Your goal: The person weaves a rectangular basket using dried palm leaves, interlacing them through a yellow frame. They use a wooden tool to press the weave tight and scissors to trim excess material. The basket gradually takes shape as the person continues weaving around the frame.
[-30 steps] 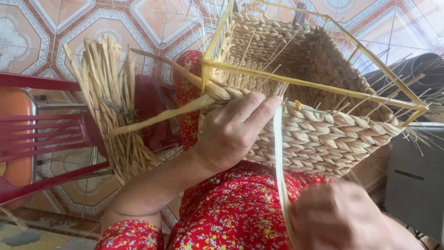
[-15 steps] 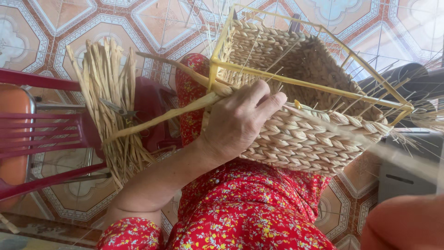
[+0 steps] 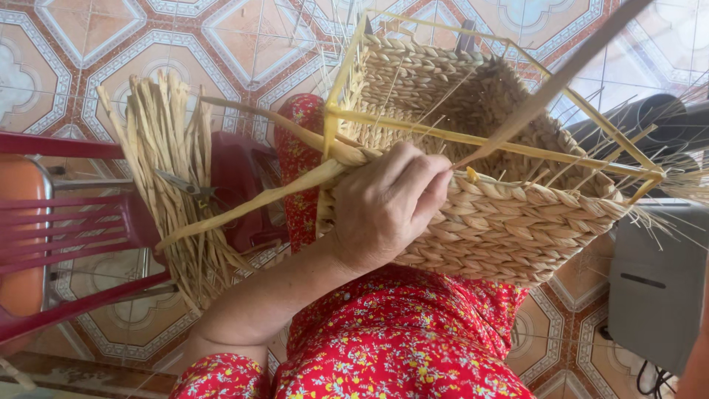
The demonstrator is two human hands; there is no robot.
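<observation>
One left hand (image 3: 388, 207) clamps the woven basket (image 3: 502, 214) steady on the lap, fingers pinching a taut straw strand (image 3: 546, 92) running up to its right. The right hand is out of view.

Woven straw basket (image 3: 502, 214) on yellow frame (image 3: 413, 122), resting on lap in red floral cloth (image 3: 399, 347); left hand (image 3: 384, 207) gripping its rim; loose straw bundle (image 3: 177, 185) with scissors (image 3: 188, 185) on red chair (image 3: 74, 229); patterned tile floor (image 3: 244, 37)
</observation>
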